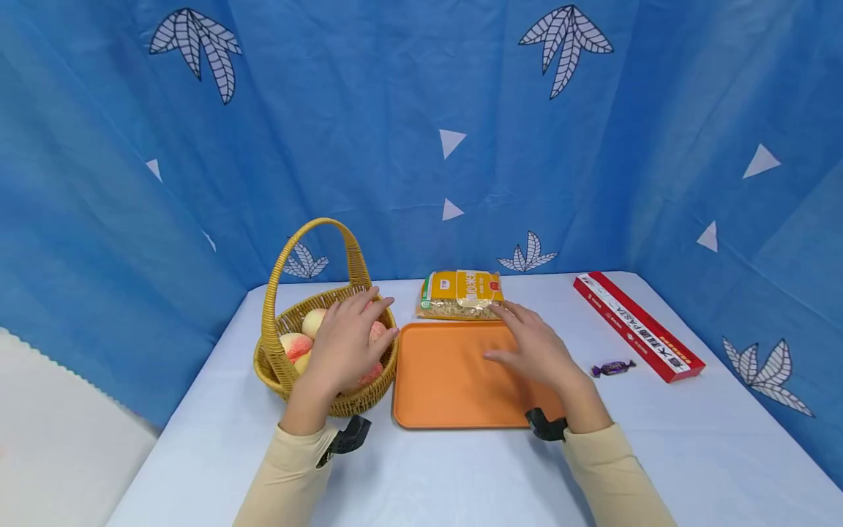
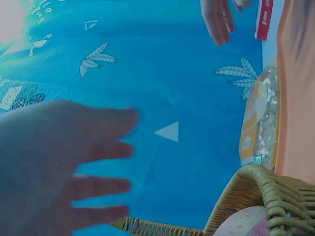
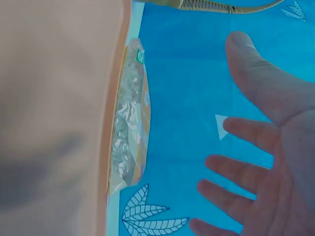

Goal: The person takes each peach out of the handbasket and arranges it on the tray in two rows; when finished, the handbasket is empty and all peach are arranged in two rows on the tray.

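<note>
Over the wicker basket (image 1: 271, 377) at the left, the left hand (image 1: 349, 342) hovers with fingers spread, above several peaches (image 1: 296, 345). The right hand (image 1: 536, 350) hangs above the right part of the orange tray (image 1: 448, 380), its fingers apart and holding nothing. Behind the tray lies a yellow pasta bag (image 1: 461, 294), close to the right fingertips in the head view. In the left wrist view the left hand (image 2: 74, 157) shows straight, spread fingers. The right wrist view shows the right hand (image 3: 275, 162) with its palm empty, beside the bag (image 3: 130, 123).
A red pasta box (image 1: 639, 326) lies at an angle on the right of the white table (image 1: 435, 483). Between it and the tray is a small purple wrapped candy (image 1: 613, 368). The basket's tall handle (image 1: 270, 293) stands upright. A blue curtain (image 1: 382, 146) hangs behind the table.
</note>
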A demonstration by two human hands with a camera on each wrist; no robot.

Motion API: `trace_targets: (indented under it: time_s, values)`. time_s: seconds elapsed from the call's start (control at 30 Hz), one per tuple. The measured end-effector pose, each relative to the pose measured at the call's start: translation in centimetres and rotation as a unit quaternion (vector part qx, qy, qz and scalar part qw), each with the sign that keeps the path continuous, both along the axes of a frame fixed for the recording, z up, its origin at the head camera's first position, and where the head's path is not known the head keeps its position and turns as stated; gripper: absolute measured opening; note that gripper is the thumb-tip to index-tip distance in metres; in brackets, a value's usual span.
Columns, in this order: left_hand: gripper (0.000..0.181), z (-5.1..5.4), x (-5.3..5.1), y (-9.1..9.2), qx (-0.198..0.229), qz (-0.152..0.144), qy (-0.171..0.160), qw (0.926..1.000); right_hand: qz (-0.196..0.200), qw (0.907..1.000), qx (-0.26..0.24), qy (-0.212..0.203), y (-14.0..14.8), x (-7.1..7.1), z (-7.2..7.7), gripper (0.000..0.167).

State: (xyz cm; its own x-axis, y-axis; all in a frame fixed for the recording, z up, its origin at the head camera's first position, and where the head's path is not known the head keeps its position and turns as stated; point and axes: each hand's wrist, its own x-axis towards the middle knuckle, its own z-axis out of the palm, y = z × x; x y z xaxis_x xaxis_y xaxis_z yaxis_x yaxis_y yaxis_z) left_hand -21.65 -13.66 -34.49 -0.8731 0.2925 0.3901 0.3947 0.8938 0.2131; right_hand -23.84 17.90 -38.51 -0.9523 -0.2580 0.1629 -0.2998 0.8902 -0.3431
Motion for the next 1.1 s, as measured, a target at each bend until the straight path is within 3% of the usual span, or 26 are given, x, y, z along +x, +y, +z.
trace_targets:
  time_s: [0.2,0.47,0.83,0.97,1.1]
  values:
    - [0.035,0.6,0.1,-0.3,0.084,0.004,0.101,0.9912,0.023,0.9993,-0.024,0.015,-1.1,-0.4,-0.1,0.081]
    - [0.025,1.0,-0.1,-0.9,0.165,-0.014,0.216,0.9623,0.038,0.9987,-0.033,-0.009,-3.4,-0.9,-0.3,0.077]
    - [0.027,1.2,0.1,-2.1,0.223,-0.032,0.259,0.9392,0.093,0.995,-0.032,-0.015,-6.3,-1.4,-0.5,0.076]
    - [0.028,1.7,0.4,-2.0,0.255,-0.05,0.299,0.9183,0.118,0.9904,-0.064,-0.031,-7.0,-1.6,-0.6,0.078]
    - [0.029,2.4,0.7,-2.1,0.302,-0.074,0.35,0.8837,0.129,0.9882,-0.075,-0.034,-8.1,-1.7,-0.7,0.077]
